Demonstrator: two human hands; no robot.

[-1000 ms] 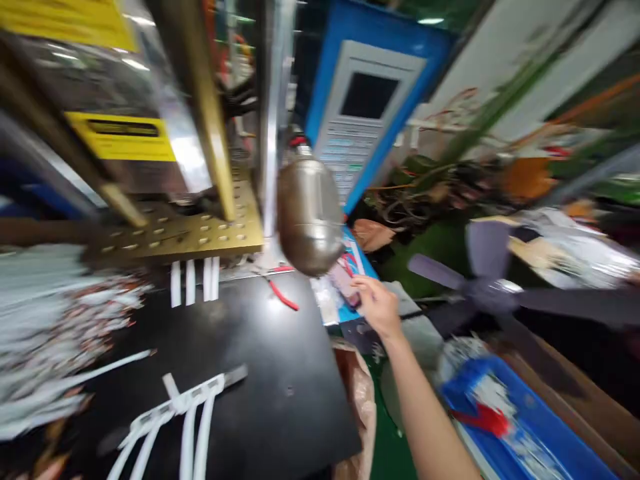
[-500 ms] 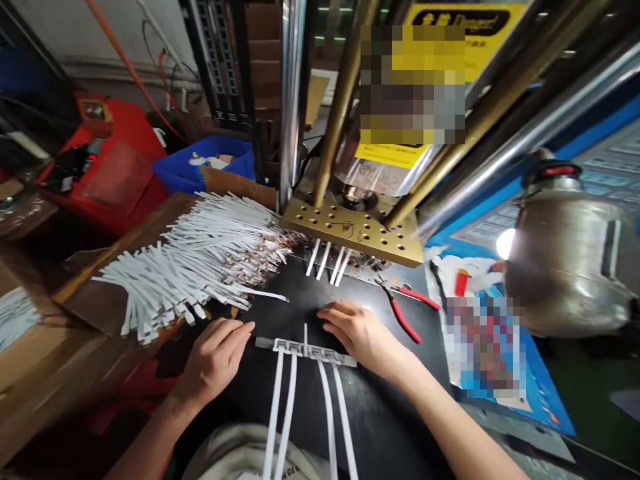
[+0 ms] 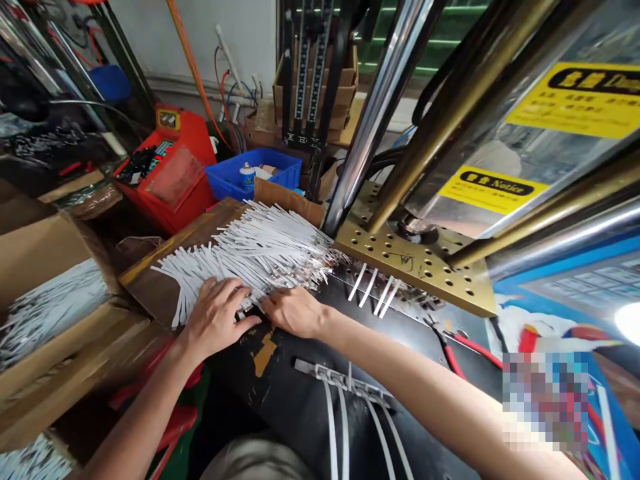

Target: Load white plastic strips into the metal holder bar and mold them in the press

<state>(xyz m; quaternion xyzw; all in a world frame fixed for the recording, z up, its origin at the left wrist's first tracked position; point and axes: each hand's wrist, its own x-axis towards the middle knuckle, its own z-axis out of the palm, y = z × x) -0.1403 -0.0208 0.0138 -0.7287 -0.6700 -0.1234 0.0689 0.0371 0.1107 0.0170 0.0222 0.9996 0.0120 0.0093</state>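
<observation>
A heap of thin white flat cables (image 3: 250, 247) with small metallic ends lies on brown cardboard. My left hand (image 3: 215, 317) rests over the heap's near edge, fingers bent and spread, thumb apart. Beside it, my right hand (image 3: 295, 312) is closed at the same edge; its fingertips are turned away, so whatever they pinch is hidden. Below my right forearm, a narrow metal holder bar (image 3: 313, 369) lies on the black worktop (image 3: 280, 407). Several white cables run from it toward me.
A gold press plate (image 3: 415, 260) hangs over the worktop, with several white strips poking out beneath. Red-handled pliers (image 3: 453, 357) lie right of my forearm. A blue bin (image 3: 225, 180) and a red container (image 3: 180, 177) stand behind; an open carton (image 3: 55, 253) of cables is at left.
Both hands have moved from beside the holder bar to the near edge of the cable heap. The camera view has turned left. The holder bar stays on the worktop.
</observation>
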